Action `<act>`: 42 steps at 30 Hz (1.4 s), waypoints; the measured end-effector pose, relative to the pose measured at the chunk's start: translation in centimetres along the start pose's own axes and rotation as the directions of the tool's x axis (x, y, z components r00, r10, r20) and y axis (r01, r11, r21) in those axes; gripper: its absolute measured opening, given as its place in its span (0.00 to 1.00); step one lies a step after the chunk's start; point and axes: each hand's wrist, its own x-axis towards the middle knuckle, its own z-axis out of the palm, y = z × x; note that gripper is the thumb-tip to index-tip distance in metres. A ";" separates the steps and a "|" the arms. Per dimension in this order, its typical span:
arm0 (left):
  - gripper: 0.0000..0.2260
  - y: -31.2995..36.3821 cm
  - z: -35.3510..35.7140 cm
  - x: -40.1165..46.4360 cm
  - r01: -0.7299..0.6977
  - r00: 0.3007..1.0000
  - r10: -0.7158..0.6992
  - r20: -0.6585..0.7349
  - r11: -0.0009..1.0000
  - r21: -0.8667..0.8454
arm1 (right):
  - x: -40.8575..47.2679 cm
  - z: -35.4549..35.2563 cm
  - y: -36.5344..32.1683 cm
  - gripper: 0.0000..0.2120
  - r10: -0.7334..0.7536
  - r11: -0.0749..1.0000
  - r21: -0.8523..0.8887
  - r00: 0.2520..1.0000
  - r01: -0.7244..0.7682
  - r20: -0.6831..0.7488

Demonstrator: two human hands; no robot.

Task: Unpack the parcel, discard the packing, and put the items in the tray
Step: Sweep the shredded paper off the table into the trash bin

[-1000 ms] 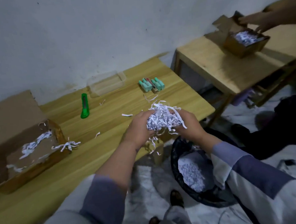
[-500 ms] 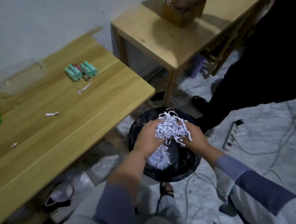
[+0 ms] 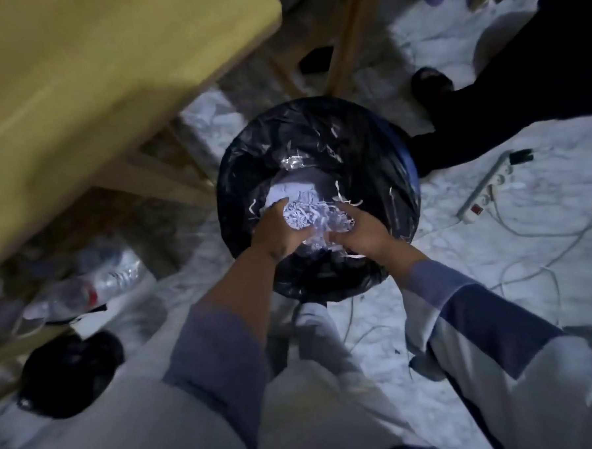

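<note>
A clump of white shredded paper packing [image 3: 313,216] sits between both my hands, directly over the mouth of a round bin lined with a black bag [image 3: 379,141]. My left hand [image 3: 276,230] cups the clump from the left. From the right, my right hand [image 3: 360,229] presses against it. More shredded paper lies inside the bin below, and loose strips cling to the liner. The parcel box, the tray and the items are out of view.
The wooden table's corner [image 3: 115,72] is at the upper left, its legs beside the bin. A crushed plastic bottle [image 3: 88,286] and a dark shoe [image 3: 69,373] lie on the floor at left. A power strip [image 3: 485,193] with cables lies right; another person's dark leg [image 3: 520,85] stands behind.
Both hands carried the shredded paper from above the table edge down and over to the bin's mouth. My view tilted down, so the tabletop items left the frame.
</note>
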 end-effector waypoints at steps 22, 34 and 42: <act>0.24 2.7 -11.7 -14.5 -0.168 0.978 0.180 -0.102 0.979 0.111 | -13.9 0.6 -14.3 0.26 -0.312 0.896 -0.348 0.948 0.275 -0.056; 0.18 -5.7 -24.0 -29.3 -0.245 0.855 0.241 -0.459 0.968 0.053 | -24.8 10.4 -26.6 0.22 -0.560 0.723 -0.484 0.828 0.493 0.008; 0.18 -13.2 -31.1 -31.5 -0.100 0.741 0.105 -0.663 0.994 0.046 | -24.1 16.0 -32.7 0.21 -0.596 0.635 -0.567 0.800 0.524 0.071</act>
